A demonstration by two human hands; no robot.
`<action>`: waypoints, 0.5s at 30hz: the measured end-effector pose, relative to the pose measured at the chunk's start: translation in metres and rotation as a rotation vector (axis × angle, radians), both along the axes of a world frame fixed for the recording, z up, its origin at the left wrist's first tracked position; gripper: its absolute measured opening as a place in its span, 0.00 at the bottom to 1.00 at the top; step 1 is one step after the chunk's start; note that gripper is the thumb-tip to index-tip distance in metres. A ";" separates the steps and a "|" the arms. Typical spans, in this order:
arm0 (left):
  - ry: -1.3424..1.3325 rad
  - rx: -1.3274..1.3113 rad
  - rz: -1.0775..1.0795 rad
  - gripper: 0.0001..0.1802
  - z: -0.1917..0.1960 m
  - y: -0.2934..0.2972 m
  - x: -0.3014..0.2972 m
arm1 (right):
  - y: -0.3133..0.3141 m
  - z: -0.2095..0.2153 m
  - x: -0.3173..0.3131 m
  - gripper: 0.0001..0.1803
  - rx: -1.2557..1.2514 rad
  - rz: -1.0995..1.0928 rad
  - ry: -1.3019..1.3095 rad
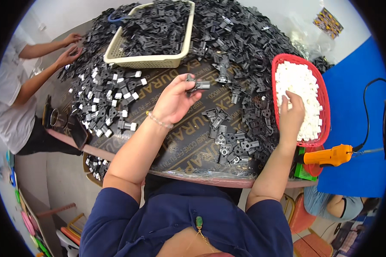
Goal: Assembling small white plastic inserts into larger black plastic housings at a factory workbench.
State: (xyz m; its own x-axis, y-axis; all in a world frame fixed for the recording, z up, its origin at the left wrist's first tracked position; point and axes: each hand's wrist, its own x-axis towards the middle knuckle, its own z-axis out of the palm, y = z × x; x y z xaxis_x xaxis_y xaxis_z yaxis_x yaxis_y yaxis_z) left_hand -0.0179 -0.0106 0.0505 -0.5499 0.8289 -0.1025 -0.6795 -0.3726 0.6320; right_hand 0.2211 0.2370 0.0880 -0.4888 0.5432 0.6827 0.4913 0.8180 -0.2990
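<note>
My left hand (174, 98) is raised over the table, its thumb and fingers closed on a black plastic part (201, 85) with a tube-like end pointing right. To the right, my right hand (293, 112) reaches into a red basket (275, 77) filled with small white plastic pieces (309, 92). Its thumb and fingertips are drawn together at the white pieces; whatever is between them is hidden. Several loose black parts (231, 143) lie on the table between my hands, below a larger black heap (227, 30).
A cream basket (152, 62) of black parts stands at the back. Black parts with white ends (111, 96) lie at left, near another person's hands (70, 49). An orange electric screwdriver (330, 155) sits at the right edge, by a blue panel (351, 107).
</note>
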 end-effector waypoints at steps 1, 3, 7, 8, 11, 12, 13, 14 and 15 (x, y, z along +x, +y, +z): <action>-0.001 -0.001 -0.024 0.09 -0.010 0.002 0.002 | -0.006 -0.002 -0.002 0.08 -0.022 0.028 0.002; -0.009 -0.121 0.027 0.10 -0.023 0.004 0.003 | -0.016 -0.005 -0.014 0.07 -0.054 0.139 0.000; 0.115 -0.165 0.006 0.10 -0.042 0.004 0.001 | -0.038 -0.024 -0.033 0.11 -0.189 0.230 -0.155; 0.158 -0.178 0.015 0.11 -0.041 0.005 0.004 | -0.042 -0.025 -0.034 0.11 -0.191 0.224 -0.156; 0.189 -0.149 0.012 0.15 -0.043 0.004 0.004 | -0.049 -0.029 -0.033 0.22 -0.255 0.162 -0.397; 0.188 -0.148 0.002 0.15 -0.042 0.004 0.005 | -0.047 -0.030 -0.032 0.28 -0.312 0.179 -0.422; 0.173 -0.133 -0.009 0.17 -0.041 0.004 0.006 | -0.045 -0.031 -0.032 0.34 -0.369 0.195 -0.445; 0.157 -0.113 -0.025 0.20 -0.040 0.007 0.008 | -0.040 -0.032 -0.032 0.37 -0.387 0.214 -0.426; 0.155 -0.106 -0.042 0.20 -0.038 0.008 0.009 | -0.038 -0.032 -0.031 0.37 -0.386 0.195 -0.426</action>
State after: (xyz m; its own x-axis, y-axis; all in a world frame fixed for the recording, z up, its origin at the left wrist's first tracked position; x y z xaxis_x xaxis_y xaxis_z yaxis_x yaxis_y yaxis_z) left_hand -0.0086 -0.0023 0.0121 -0.5310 0.8405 -0.1075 -0.5846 -0.2716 0.7645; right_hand 0.1897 0.1991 0.0556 -0.7913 0.5854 0.1764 0.4850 0.7767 -0.4019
